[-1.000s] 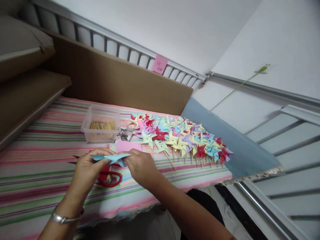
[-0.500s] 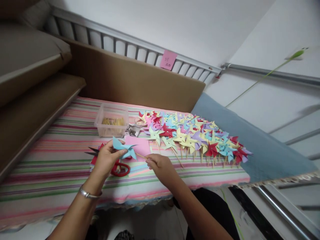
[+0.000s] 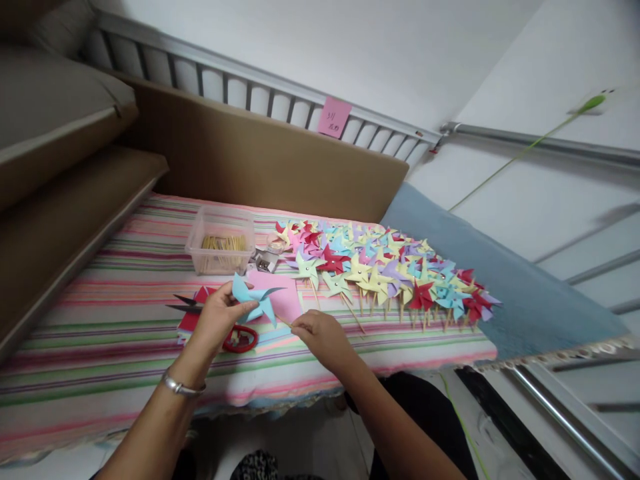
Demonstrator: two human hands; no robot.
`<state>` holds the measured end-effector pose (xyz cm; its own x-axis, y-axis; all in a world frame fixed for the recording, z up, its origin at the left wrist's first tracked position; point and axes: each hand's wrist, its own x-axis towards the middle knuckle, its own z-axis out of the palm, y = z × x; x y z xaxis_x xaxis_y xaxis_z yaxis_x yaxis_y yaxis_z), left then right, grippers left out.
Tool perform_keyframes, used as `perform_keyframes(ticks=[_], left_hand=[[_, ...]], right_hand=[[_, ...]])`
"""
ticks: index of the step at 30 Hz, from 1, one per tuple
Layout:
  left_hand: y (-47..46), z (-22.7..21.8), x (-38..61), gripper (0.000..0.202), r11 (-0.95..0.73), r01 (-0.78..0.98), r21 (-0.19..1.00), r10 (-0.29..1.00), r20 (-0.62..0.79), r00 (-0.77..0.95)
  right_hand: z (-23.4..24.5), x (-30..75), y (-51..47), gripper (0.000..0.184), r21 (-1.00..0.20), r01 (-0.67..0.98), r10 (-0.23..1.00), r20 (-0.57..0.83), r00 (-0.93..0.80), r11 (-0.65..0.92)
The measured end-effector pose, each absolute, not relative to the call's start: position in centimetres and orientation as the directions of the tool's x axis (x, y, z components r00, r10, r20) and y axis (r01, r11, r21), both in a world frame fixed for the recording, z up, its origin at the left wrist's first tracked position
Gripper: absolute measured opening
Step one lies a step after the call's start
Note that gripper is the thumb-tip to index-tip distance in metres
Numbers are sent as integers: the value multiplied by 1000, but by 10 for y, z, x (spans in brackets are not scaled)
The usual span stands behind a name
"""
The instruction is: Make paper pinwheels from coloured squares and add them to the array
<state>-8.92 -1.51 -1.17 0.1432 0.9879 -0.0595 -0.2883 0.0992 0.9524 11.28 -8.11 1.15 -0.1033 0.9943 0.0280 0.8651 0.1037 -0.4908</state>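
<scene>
A light blue paper pinwheel (image 3: 254,295) is held above the striped cloth, pinched between the thumb and fingers of my left hand (image 3: 224,312). My right hand (image 3: 320,335) grips the thin wooden stick (image 3: 284,322) that runs toward the pinwheel. Where stick and paper meet is hard to make out. Below my left hand lie scissors with red handles (image 3: 241,339), their dark blades pointing left over some red paper (image 3: 187,321). Pink paper sheets (image 3: 280,293) lie flat behind the pinwheel.
A clear plastic box (image 3: 221,252) of short wooden sticks stands behind my left hand, with a small box (image 3: 265,260) of tiny parts beside it. Many coloured pinwheels (image 3: 385,273) spread over the right side of the striped cloth (image 3: 125,347). A cardboard panel (image 3: 270,163) stands at the back.
My left hand and the blue pinwheel have shifted slightly right, closer to my right hand. Less of the stick shows between the hands. The view has also moved a little.
</scene>
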Motion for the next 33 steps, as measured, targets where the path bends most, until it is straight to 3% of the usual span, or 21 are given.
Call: perform_keyframes(ticks=[4, 10, 18, 25, 33], left_hand=[[-14, -12, -86, 50, 83, -289, 954, 983, -31, 180], [-7, -17, -93, 57, 31, -268, 963, 997, -10, 80], [-6, -25, -96, 57, 21, -185, 982, 998, -9, 64], [-8, -29, -95, 58, 56, -152, 987, 996, -45, 76], [-7, -34, -96, 58, 78, -132, 988, 994, -66, 88]], right_hand=[[-2, 111, -81, 19, -605, 789, 993, 51, -103, 112], [-24, 123, -80, 17, -797, 600, 993, -5, 116, -74], [-63, 177, -73, 19, -838, 495, 909, -4, 416, -231], [-86, 182, -54, 16, -840, 431, 870, -94, 484, -331], [-100, 189, -44, 25, -799, 409, 842, -210, 496, -440]])
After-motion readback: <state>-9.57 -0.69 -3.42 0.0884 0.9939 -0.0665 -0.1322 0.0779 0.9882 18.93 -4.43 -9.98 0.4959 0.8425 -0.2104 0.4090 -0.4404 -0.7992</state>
